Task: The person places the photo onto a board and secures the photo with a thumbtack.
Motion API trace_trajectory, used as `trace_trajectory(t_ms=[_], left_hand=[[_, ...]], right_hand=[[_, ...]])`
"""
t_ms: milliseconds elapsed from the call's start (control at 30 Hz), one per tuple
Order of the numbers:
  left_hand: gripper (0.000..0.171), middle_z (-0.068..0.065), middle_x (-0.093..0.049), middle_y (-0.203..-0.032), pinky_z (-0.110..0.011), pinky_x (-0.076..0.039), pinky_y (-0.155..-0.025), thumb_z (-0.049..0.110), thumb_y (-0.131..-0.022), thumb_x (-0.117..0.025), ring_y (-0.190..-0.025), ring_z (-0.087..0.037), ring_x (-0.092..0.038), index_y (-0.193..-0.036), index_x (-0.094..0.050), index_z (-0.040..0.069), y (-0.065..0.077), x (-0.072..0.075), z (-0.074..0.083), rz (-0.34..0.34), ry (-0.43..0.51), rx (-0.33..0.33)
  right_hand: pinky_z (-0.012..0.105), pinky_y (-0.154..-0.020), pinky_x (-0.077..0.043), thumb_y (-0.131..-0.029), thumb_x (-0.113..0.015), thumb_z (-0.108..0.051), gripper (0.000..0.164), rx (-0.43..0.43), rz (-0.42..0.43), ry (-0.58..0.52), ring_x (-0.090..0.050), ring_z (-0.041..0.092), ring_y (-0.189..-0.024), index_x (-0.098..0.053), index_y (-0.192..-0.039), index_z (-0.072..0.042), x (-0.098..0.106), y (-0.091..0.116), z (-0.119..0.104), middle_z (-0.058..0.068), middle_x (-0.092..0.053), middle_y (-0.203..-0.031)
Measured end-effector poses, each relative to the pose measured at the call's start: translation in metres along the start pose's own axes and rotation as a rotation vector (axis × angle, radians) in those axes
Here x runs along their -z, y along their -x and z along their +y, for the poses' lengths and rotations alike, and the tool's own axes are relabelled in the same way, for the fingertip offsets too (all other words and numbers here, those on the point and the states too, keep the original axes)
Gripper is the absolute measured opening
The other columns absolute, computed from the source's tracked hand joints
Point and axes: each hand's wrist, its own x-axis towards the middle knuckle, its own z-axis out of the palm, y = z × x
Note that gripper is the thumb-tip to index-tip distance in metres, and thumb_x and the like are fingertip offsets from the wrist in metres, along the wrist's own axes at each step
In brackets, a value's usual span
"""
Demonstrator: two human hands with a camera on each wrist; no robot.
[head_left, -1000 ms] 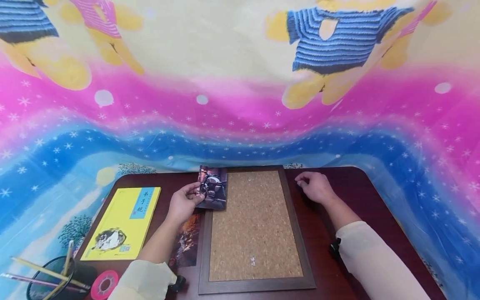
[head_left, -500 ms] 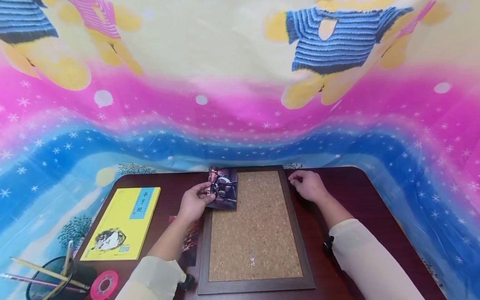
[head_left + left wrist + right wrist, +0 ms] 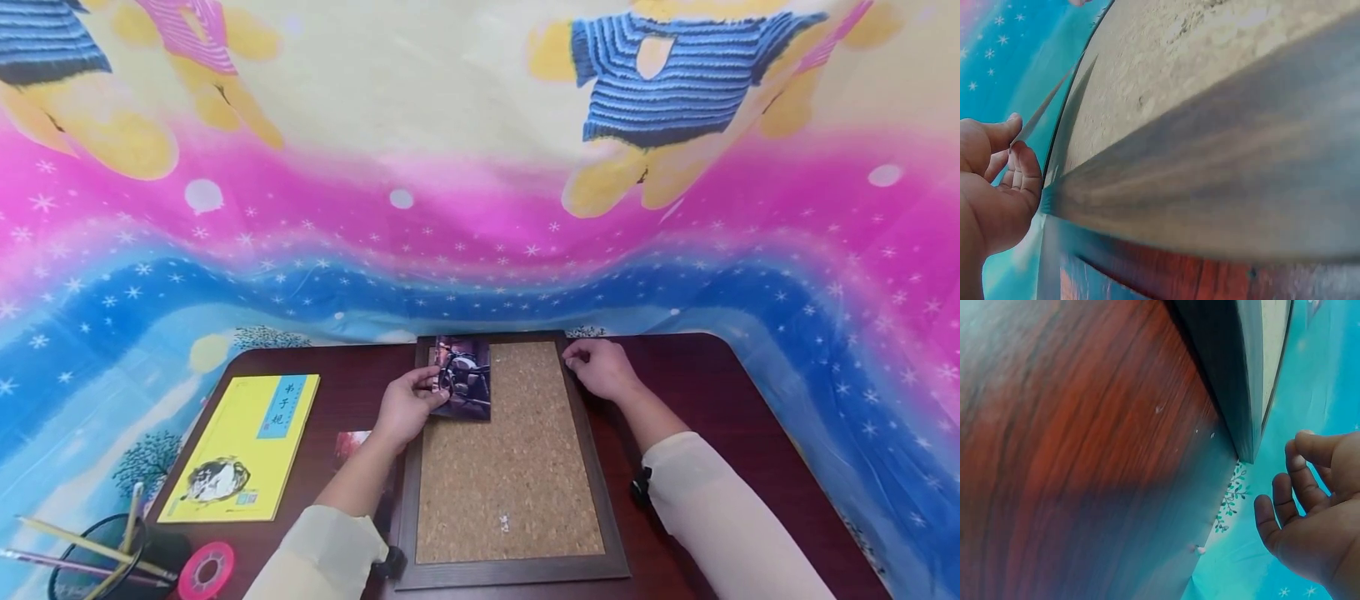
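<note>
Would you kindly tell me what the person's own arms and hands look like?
The left sleeve and right sleeve are plain cream, ending short of the wrists. Near the left cuff juts a small black piece, and a similar black piece sits near the right one; their details are unclear. The left hand and right hand wear no gloves.

I'm far off, watching over a desk spot; I can't tell if it's a home. A bright snowflake cloth [image 3: 480, 250] hangs past the far edge of the table [image 3: 712, 392]. A yellow book [image 3: 240, 450] and a cup [image 3: 161, 550] of pencils [image 3: 82, 540] sit by the left edge.
</note>
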Motion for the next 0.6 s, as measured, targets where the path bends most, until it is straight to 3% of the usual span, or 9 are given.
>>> trace_trajectory(t_ms=[267,600], left_hand=[[0.050,-0.016,-0.068,-0.112,-0.022,-0.054,-0.069,-0.002,-0.088,-0.079,-0.087,-0.016,-0.067,-0.135,-0.065,-0.002,-0.001,-0.015,0.005,-0.026,0.018,0.009],[0.050,-0.016,-0.069,-0.109,-0.023,-0.056,-0.070,-0.001,-0.086,-0.080,-0.085,-0.015,-0.067,-0.134,-0.065,-0.004,-0.002,-0.030,0.007,-0.049,-0.028,-0.010]], right_hand=[[0.045,-0.080,-0.051,-0.102,-0.066,-0.019,0.014,-0.016,-0.012,-0.016,-0.066,0.024,-0.089,-0.078,-0.107,-0.015,-0.005,-0.004,-0.009,0.003,-0.074,-0.099],[0.044,-0.078,-0.052,-0.102,-0.064,-0.017,0.016,0.003,-0.036,-0.044,-0.065,0.022,-0.087,-0.078,-0.108,-0.011,-0.012,-0.008,-0.018,0.002,-0.074,-0.098]])
